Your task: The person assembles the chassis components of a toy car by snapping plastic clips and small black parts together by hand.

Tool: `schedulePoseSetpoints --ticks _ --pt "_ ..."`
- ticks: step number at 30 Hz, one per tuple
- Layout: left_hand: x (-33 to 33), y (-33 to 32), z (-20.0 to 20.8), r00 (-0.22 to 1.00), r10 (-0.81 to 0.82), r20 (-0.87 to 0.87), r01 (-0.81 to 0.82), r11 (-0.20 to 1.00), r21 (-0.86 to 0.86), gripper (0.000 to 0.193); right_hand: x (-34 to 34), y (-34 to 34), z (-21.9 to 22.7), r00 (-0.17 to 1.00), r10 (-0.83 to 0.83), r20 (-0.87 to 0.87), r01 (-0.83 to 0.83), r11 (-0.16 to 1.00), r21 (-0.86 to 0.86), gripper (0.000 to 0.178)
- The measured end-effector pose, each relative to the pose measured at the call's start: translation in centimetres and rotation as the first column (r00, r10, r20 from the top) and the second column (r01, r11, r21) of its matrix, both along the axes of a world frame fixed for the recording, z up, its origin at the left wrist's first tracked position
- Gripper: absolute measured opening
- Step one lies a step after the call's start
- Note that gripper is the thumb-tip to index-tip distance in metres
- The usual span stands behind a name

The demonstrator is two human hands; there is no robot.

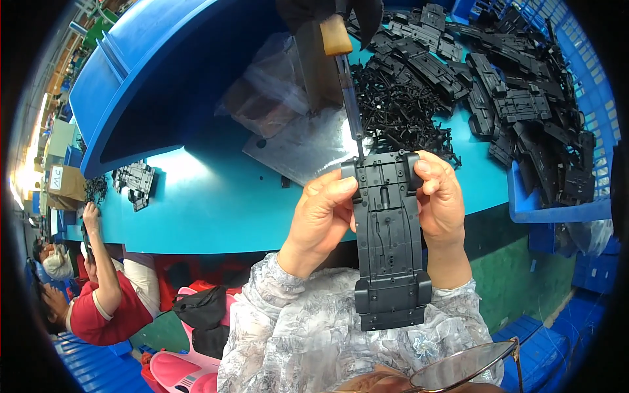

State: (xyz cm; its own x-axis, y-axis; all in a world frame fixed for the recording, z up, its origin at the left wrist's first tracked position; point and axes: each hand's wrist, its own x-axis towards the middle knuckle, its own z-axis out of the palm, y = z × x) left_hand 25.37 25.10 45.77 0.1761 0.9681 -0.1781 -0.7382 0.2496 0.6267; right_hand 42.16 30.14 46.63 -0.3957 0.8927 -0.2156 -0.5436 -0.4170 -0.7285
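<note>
My left hand [322, 206] is pinching one edge of this black plastic frame [390, 242], held between both hands. Powered screwdriver's [350, 98] just beyond; can't tell if it's touching. I'd say this one's partway: corner pieces [411, 171] sit on it, fixed or not, no clue. Small parts [400, 108] heaped past my right hand [440, 196], which grips the other edge. Loads more frames [521, 105] off right, done or not, dunno.

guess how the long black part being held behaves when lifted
The long black part looks stiff: its body runs straight beyond the fingers. It's probably light for its size, as it looks like moulded plastic.
</note>
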Motion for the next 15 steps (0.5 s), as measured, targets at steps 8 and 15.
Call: schedulePoseSetpoints --ticks 8,15 --pt "-0.38 -0.02 0.19 0.999 -0.013 -0.037 0.014 1.0 0.019 0.027 -0.19 -0.03 -0.19 0.999 -0.009 -0.043 0.007 0.999 -0.033 0.018" --pt "-0.52 0.19 0.23 0.998 -0.008 -0.064 0.009 1.0 0.005 0.027 -0.12 0.1 -0.05 1.0 -0.011 -0.027 0.011 1.0 -0.015 0.02"
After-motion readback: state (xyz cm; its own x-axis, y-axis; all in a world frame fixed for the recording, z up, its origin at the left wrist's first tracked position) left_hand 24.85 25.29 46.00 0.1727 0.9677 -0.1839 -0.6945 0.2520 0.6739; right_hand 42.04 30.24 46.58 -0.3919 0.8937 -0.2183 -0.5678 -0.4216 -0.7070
